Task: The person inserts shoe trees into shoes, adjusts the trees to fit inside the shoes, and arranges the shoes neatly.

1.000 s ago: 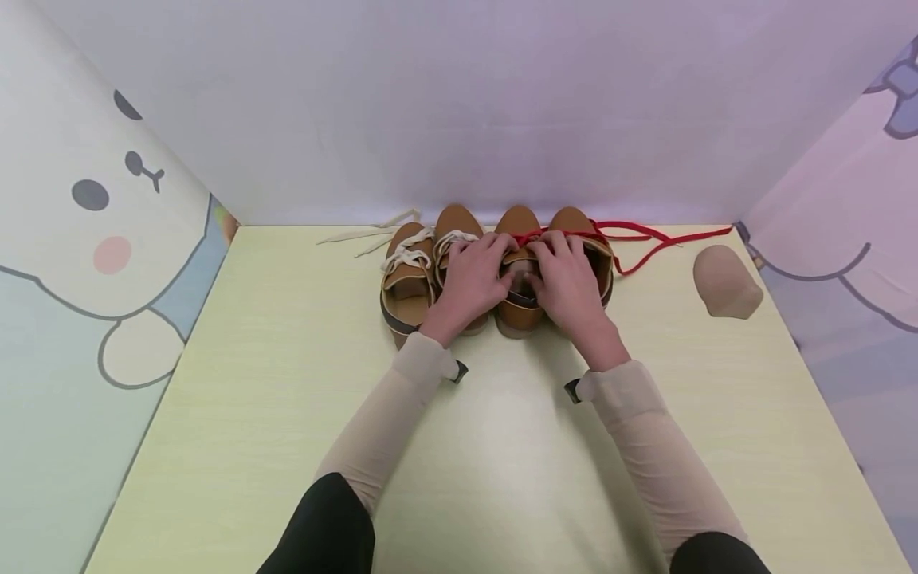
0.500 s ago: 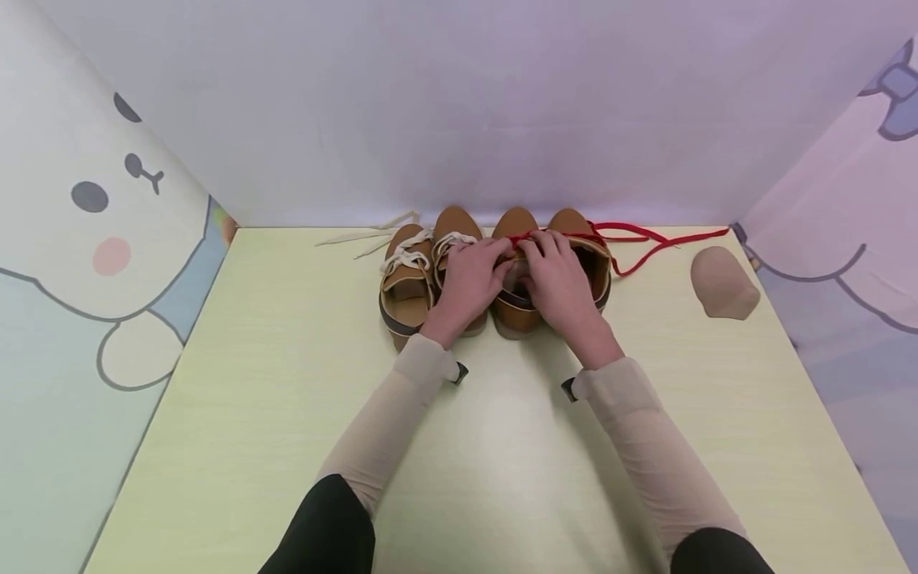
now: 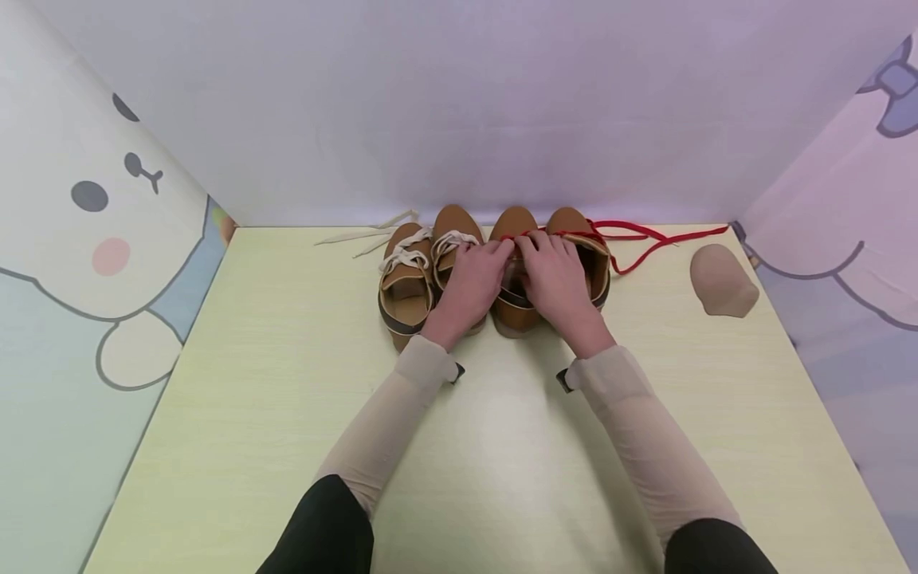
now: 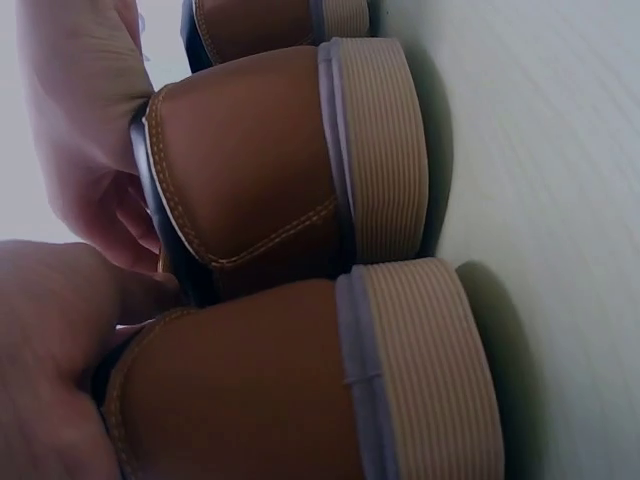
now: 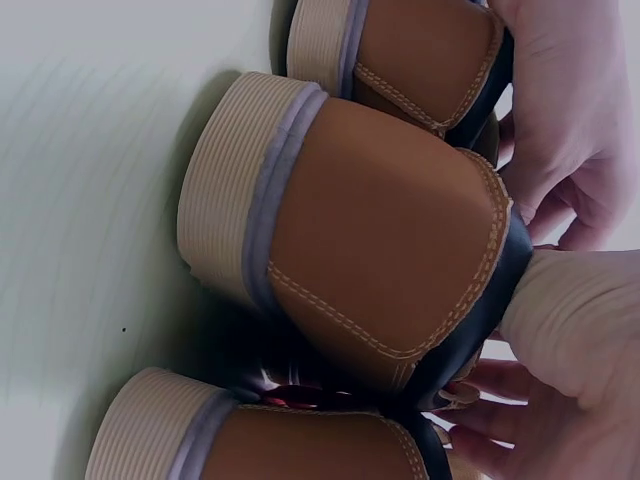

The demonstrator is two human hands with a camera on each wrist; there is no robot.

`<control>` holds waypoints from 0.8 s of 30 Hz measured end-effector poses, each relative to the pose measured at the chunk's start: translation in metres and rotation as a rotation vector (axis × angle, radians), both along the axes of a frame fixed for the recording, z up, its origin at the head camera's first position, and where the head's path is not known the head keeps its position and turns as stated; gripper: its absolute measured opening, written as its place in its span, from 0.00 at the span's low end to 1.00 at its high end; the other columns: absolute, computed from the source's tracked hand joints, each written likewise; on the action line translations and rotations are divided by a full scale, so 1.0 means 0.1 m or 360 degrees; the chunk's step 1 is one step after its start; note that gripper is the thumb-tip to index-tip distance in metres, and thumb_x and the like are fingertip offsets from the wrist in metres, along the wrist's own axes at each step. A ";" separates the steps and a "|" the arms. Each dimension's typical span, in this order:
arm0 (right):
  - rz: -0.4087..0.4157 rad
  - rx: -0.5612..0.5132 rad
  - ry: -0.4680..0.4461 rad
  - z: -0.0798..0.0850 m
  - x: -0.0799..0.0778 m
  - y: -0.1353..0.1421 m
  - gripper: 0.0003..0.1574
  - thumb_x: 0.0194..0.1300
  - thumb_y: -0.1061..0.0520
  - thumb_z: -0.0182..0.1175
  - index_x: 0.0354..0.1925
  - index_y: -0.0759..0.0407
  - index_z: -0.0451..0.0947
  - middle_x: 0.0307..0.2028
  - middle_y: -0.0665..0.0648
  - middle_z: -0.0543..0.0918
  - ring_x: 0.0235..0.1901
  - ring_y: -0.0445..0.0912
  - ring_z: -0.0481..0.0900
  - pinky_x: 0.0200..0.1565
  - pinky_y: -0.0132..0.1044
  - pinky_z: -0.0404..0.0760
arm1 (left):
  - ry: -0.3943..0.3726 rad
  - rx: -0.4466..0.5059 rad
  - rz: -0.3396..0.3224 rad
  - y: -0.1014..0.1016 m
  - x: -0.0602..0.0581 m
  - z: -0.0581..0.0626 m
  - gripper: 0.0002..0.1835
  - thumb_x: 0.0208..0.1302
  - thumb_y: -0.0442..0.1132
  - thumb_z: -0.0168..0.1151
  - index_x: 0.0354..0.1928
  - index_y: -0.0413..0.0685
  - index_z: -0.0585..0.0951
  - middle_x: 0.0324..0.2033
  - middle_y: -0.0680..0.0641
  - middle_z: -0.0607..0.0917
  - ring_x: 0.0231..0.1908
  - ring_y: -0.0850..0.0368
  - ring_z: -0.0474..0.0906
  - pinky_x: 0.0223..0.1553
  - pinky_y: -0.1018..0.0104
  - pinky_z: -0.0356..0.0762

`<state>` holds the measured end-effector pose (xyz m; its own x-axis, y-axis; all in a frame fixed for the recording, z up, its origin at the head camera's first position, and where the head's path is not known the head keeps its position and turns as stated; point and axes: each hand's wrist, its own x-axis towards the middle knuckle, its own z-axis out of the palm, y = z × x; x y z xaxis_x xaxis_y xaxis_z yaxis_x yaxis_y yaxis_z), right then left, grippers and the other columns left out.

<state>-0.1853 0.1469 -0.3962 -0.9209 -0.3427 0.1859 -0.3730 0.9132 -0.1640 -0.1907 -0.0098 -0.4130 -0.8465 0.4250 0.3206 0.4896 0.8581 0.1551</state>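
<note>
Brown shoes stand side by side, toes to the back wall. In the head view my left hand (image 3: 472, 287) and right hand (image 3: 558, 281) meet over the third shoe from the left (image 3: 515, 222). Curled fingertips of both hands pinch the red shoelace (image 3: 527, 233) at its front; the exact grip is partly hidden. My left hand lies across the second shoe (image 3: 456, 222), which has white laces. To the right stands a fourth shoe (image 3: 569, 221), also with red lace. In the right wrist view the third shoe's heel (image 5: 390, 220) stands between the neighbouring shoes.
The leftmost shoe (image 3: 406, 295) has white laces (image 3: 358, 234) trailing left. Loose red lace ends (image 3: 653, 235) stretch right along the back wall (image 3: 459, 119). A flat beige rounded piece (image 3: 723, 281) lies at the right of the pale table (image 3: 287, 414). Printed side walls flank the table.
My right hand has shifted slightly left and closer to my left hand over the third shoe. My left hand has barely moved, and the shoes stay in place.
</note>
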 end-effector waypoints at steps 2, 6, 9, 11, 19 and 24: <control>-0.0007 0.0002 0.0019 -0.01 -0.01 0.00 0.33 0.68 0.58 0.68 0.68 0.63 0.74 0.66 0.67 0.77 0.64 0.66 0.75 0.70 0.61 0.68 | 0.0012 -0.0020 0.0010 0.00 0.01 0.00 0.07 0.81 0.39 0.53 0.52 0.48 0.79 0.51 0.47 0.89 0.46 0.45 0.87 0.57 0.45 0.78; -0.0034 -0.0018 0.0051 -0.02 -0.03 -0.02 0.28 0.69 0.59 0.66 0.65 0.61 0.76 0.63 0.66 0.78 0.60 0.65 0.77 0.67 0.61 0.69 | 0.0036 -0.0054 0.0020 0.01 0.03 0.01 0.08 0.82 0.36 0.51 0.54 0.46 0.78 0.50 0.46 0.87 0.44 0.44 0.85 0.55 0.46 0.77; -0.0056 -0.0027 0.0070 -0.03 -0.05 -0.04 0.25 0.69 0.60 0.66 0.63 0.59 0.77 0.61 0.65 0.79 0.58 0.65 0.77 0.65 0.61 0.70 | 0.0058 -0.0061 0.0017 0.01 0.03 0.00 0.07 0.81 0.35 0.52 0.53 0.45 0.77 0.48 0.46 0.87 0.42 0.44 0.85 0.53 0.47 0.78; -0.0071 -0.0029 0.0085 -0.03 -0.07 -0.05 0.24 0.69 0.60 0.66 0.62 0.58 0.77 0.61 0.64 0.79 0.57 0.65 0.77 0.64 0.61 0.70 | 0.0067 -0.0064 0.0017 0.01 0.03 -0.01 0.07 0.80 0.35 0.52 0.54 0.45 0.77 0.47 0.46 0.87 0.42 0.44 0.85 0.53 0.48 0.78; -0.0115 -0.0030 0.0116 -0.07 -0.14 -0.08 0.21 0.68 0.63 0.63 0.58 0.57 0.76 0.58 0.64 0.80 0.55 0.65 0.77 0.62 0.60 0.69 | 0.0041 -0.0089 0.0079 0.05 0.01 -0.01 0.13 0.75 0.33 0.59 0.58 0.47 0.77 0.50 0.46 0.86 0.44 0.44 0.86 0.55 0.47 0.78; -0.0135 -0.0044 0.0114 -0.08 -0.18 -0.09 0.18 0.70 0.64 0.58 0.57 0.56 0.77 0.57 0.63 0.82 0.52 0.64 0.79 0.60 0.58 0.70 | -0.0037 -0.0121 0.0143 0.09 0.00 0.03 0.17 0.70 0.34 0.65 0.58 0.50 0.77 0.51 0.47 0.85 0.44 0.45 0.87 0.58 0.46 0.78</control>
<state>-0.2034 0.1375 -0.4040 -0.9303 -0.2580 0.2606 -0.3062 0.9376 -0.1649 -0.1903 -0.0007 -0.4099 -0.8892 0.3691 0.2704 0.4069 0.9081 0.0983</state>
